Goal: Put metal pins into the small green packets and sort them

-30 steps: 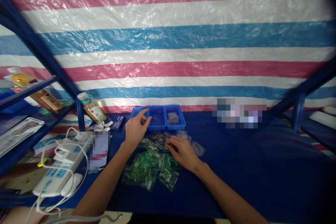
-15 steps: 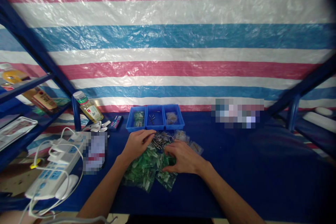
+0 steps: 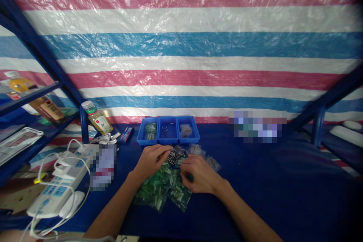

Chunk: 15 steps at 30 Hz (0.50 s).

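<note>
A striped pink, white and blue tarpaulin (image 3: 181,45) hangs behind the dark blue bench (image 3: 278,185), with a blue metal shelf (image 3: 28,97) at the left. On the bench lie a white power strip (image 3: 56,193) and a plastic bottle (image 3: 98,118). A blue three-compartment tray (image 3: 168,130) sits at the back, just beyond a heap of green plastic packets (image 3: 154,193) in front of the person. Both hands are curled inward over the heap, and whether either grips anything cannot be told. The left hand (image 3: 150,160) is just beside a small cluster of metal pins (image 3: 176,155), which lies on the packets. The right hand (image 3: 200,174) rests on the packets, near small clear bags (image 3: 212,163).
</note>
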{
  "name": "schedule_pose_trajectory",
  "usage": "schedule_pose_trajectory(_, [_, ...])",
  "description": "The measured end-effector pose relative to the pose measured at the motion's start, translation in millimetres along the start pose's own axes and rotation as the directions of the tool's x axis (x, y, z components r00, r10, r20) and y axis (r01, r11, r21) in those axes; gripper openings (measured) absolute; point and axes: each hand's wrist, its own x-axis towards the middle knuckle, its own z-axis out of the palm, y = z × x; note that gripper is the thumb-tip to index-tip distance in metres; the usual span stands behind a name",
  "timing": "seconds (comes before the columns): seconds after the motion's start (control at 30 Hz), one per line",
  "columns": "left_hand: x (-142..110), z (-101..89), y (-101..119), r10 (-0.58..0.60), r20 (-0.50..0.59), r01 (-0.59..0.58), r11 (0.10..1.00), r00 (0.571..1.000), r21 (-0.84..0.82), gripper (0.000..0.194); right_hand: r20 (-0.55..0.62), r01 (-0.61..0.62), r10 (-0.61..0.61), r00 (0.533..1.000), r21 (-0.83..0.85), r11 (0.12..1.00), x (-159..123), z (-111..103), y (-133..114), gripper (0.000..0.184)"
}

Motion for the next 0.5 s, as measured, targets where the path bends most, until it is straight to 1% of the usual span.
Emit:
schedule_pose_trajectory(0.07, [2.0,-2.1,5.2,0.023,0.018,-0.023,0.999,1.000,-0.022,0.024,-0.057,-0.007,0.007,0.998,-0.001,1.000,-1.2,-2.6,0.1,0.017])
schedule_pose_trajectory(0.13, [4.8,-4.2,11.5,0.059,0.041,-0.057,0.997,0.997,-0.050,0.026,-0.144,-0.026,0.027,0.989,0.010,1.000,-3.0,-5.4,-0.3,0.017])
schedule_pose_trajectory(0.23, [8.3,-4.4,19.7,0.100,0.074,-0.093,0.991,0.992,-0.091,0.034,-0.285,-0.050,0.065,0.956,0.062,0.997,-5.4,-7.2,-1.7,0.018])
schedule_pose_trajectory(0.3, [9.0,-1.6,22.5,0.122,0.081,-0.111,0.986,0.989,-0.121,0.033,-0.337,-0.059,0.087,0.937,0.092,0.994,-5.9,-5.8,-2.4,0.019])
schedule_pose_trajectory(0.4, [7.4,4.3,21.9,0.136,0.090,-0.121,0.980,0.987,-0.159,0.018,-0.333,-0.073,0.106,0.937,0.110,0.991,-4.9,-2.0,-2.4,0.020])
schedule_pose_trajectory(0.5, [4.8,8.1,17.7,0.118,0.108,-0.099,0.981,0.987,-0.169,0.014,-0.262,-0.105,0.133,0.956,0.120,0.987,-2.8,-0.1,-2.0,0.013])
